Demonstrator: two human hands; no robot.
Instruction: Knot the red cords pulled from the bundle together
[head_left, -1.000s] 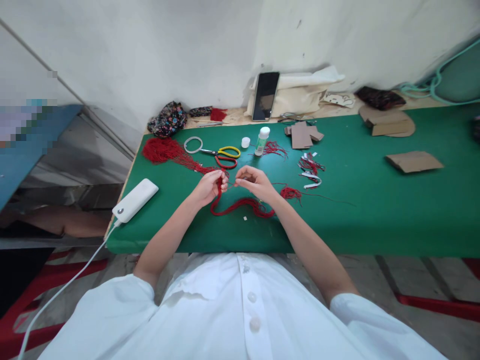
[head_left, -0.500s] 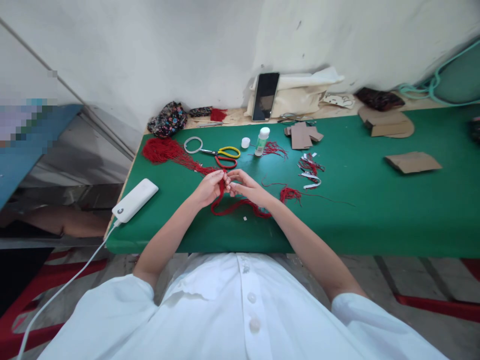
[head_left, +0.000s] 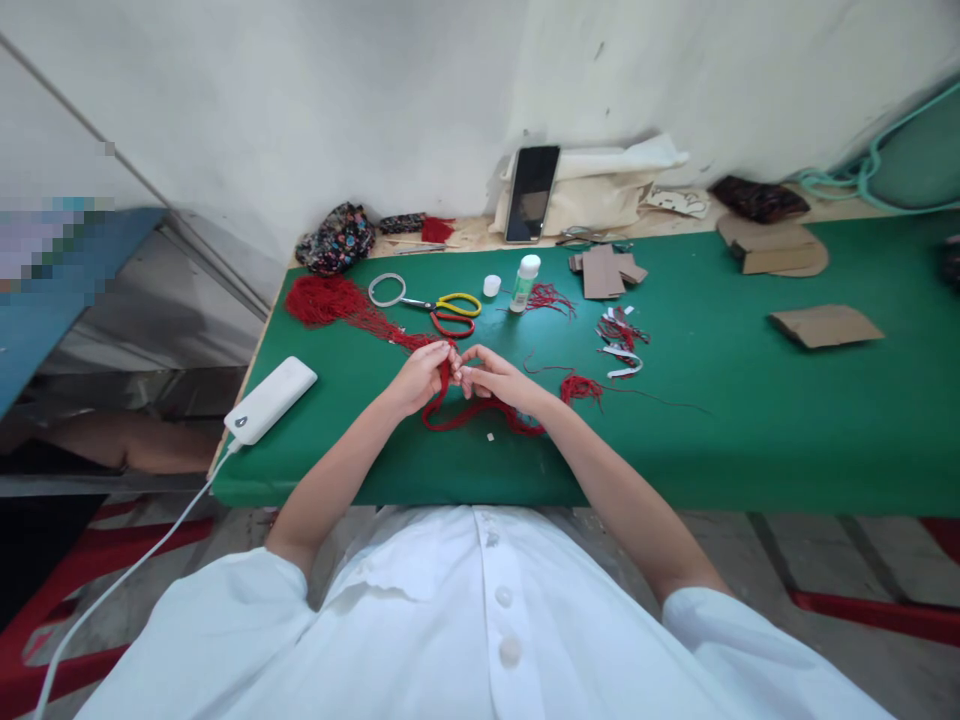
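Red thread (head_left: 375,322) runs from a loose tangle at the left up to my fingers, and a thick red strand hangs below them and curves right along the table. My left hand (head_left: 421,378) pinches the bundle of thread. Close against it is my right hand (head_left: 495,378), thumb and index finger drawn together at the same spot; whatever lies between those fingertips is too small to make out. Just beyond my hands lie scissors (head_left: 450,312) with one yellow and one red handle. A clear ring (head_left: 387,290) rests by the blades.
The green tabletop (head_left: 675,440) holds a glue bottle (head_left: 525,284), its white cap (head_left: 492,286), thread scraps (head_left: 581,388) and cardboard pieces (head_left: 604,272). A phone (head_left: 532,194) leans at the back. A white power bank (head_left: 271,400) with a cable lies left. A person's limb shows beyond the table's left edge.
My right hand's fingers have shifted very slightly to the right, a little apart from the left fingertips. The left hand and the thread stay almost the same.
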